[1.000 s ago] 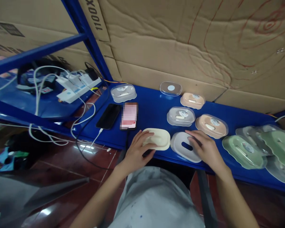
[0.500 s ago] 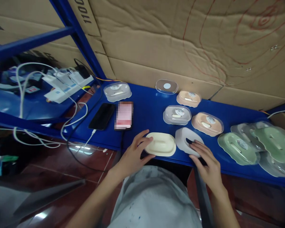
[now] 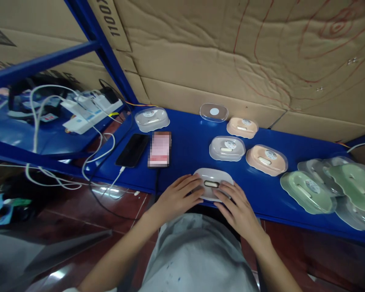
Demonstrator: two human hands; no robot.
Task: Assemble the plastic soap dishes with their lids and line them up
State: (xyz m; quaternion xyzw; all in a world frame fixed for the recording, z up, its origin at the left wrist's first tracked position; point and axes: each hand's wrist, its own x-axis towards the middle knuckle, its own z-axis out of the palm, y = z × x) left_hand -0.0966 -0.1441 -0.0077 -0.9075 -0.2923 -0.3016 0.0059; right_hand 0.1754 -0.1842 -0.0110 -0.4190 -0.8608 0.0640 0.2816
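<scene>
An oval, pale grey plastic box (image 3: 214,174) sits near the front edge of the blue table, a dark-rimmed slot with a cream bar in it on its top. My left hand (image 3: 182,194) grips its left end, fingers over the top. At the right end, my right hand (image 3: 235,202) holds it the same way, fingertips close to the slot. The cream piece from before is out of sight except perhaps through the slot.
Behind the hands stand a grey box under a clear cover (image 3: 227,148) and a peach box (image 3: 266,159). Green boxes (image 3: 307,190) and clear covers crowd the right. Two phones (image 3: 132,150) lie left, near a white cable (image 3: 114,186). Cardboard (image 3: 182,89) walls the back.
My right hand has brought the grey plastic shell leftward onto the cream oval piece. The left hand has shifted right and both hands now hold the joined box.
</scene>
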